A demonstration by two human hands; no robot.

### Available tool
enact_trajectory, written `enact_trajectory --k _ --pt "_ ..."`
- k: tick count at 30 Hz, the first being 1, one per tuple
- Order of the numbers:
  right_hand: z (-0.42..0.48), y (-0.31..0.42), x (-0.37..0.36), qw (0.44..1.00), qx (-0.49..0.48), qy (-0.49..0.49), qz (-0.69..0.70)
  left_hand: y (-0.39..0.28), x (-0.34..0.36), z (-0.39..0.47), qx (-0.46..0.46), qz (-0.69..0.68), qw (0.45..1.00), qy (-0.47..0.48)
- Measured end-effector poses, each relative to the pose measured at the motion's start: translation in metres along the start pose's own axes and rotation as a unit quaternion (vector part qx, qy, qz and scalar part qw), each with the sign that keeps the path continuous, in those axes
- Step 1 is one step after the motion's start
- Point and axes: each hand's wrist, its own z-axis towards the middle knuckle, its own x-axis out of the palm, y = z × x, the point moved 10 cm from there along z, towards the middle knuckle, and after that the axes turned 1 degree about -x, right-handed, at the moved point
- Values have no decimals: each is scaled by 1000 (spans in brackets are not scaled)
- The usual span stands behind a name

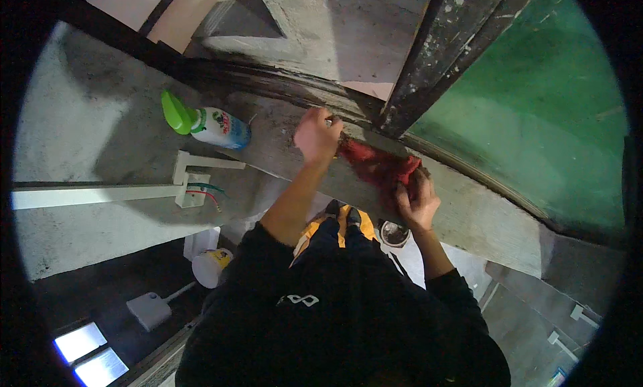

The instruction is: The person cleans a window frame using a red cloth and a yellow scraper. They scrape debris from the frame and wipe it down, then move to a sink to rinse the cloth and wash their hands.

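My right hand (421, 198) grips the near end of a crumpled red cloth (369, 158), which lies across the concrete window sill (467, 201). The cloth's other end reaches towards my left hand (317, 138). That hand is curled just above the sill, close to the dark window track (301, 88). A small shiny bit shows at its fingers; whether it holds a tool or part of the cloth, I cannot tell. Left of it, a spray bottle (221, 127) with a green trigger head lies on its side on the sill.
A dark, paint-spotted frame post (432, 60) rises beside the green glass pane (532, 115). At left, a white conduit (100, 195) ends in a box with exposed red and green wires (206, 191). Below are a bucket (394, 233) and a yellow surface (369, 228) under my feet.
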Motion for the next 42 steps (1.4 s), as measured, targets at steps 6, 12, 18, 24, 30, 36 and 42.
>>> enact_trajectory --k 6,12,18,24,30,36,42 --pt "-7 -28 4 976 138 47 164 55 -63 9 143 47 987 -47" --pt "67 78 -39 954 65 -22 291 101 -52 14 180 69 981 -7" --pt "184 242 -7 911 -268 -87 302 135 -34 9 142 37 989 11" --pt "295 347 122 890 -282 -50 355 114 -41 19 125 11 991 53" --pt "369 438 305 886 -262 101 369 119 -46 14 160 -6 987 23" --pt "341 485 533 852 -311 372 195 175 12 -26 97 -37 988 116" --pt "268 446 653 810 -409 417 41 229 97 -124 189 139 946 224"
